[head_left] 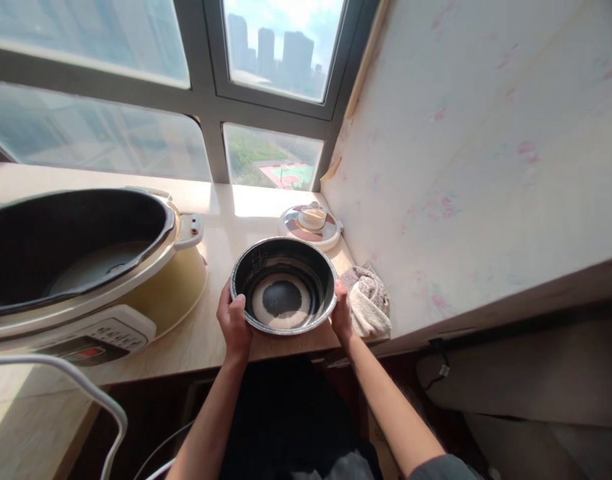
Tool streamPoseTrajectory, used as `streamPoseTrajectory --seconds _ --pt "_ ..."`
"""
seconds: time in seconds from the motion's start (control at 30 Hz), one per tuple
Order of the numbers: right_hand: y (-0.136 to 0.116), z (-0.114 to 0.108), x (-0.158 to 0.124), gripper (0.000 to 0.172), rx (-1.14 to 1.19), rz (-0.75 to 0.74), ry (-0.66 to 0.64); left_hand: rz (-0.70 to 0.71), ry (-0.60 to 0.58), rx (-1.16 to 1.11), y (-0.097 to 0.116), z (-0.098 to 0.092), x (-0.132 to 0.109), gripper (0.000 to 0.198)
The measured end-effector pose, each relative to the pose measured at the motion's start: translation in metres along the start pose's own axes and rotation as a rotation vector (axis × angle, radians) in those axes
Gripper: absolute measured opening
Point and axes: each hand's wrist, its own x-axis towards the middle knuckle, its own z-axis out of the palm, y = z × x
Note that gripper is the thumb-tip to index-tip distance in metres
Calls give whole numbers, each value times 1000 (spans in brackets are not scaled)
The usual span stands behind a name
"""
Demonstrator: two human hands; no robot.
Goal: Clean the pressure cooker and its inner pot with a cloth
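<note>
Between my two hands is a dark inner pot (283,293), tilted so that I look down into it. Pale, patchy residue rings the dark middle of its bottom, and marks line its inner wall. My left hand (235,323) grips the left rim, thumb on top. On the opposite side my right hand (342,313) is closed on the rim, its fingers partly hidden. The pot is over the front edge of the counter. A large yellow and white electric cooker (183,280) stands open to the left, its dark inside showing and a control panel on its front.
Behind the pot, a round lid with a knob (313,223) lies on the counter (221,267). A crumpled towel (369,300) sits by the patterned wall (466,167) at right. Windows (273,150) rise behind. A white cable (101,397) loops at lower left.
</note>
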Motion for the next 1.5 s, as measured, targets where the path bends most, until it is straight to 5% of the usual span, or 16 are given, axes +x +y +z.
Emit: streamPoseTrajectory --seconds 0.2,0.27,0.37,0.5,0.63,0.87,1.0,1.2,1.37,1.5 --pt "-18 -52 -6 60 -309 -123 6 11 15 -15 0 1 1 33" --pt "-21 -74 -2 69 -527 -190 10 23 1 -9 0 2 0 34" --pt "-13 -98 8 97 -898 -42 -111 38 6 1 -1 2 1 36" --pt "3 -103 17 119 -1229 156 -327 56 16 -7 -4 2 2 36" --pt "-1 -96 27 99 -1345 103 -369 64 -8 15 -6 -1 4 40" --pt "-11 -98 46 64 -1319 -36 -331 60 -13 3 -10 -1 4 40" --pt "-20 -98 56 50 -1022 93 -191 56 -18 6 -11 -3 4 44" --pt "-88 -81 76 54 -479 -22 90 42 -50 2 -11 -5 4 45" --pt "-141 -40 86 54 -320 -49 -110 31 -39 -23 -15 -4 2 48" --pt "-133 2 93 52 -328 17 -343 19 -41 -50 -18 -4 1 49"
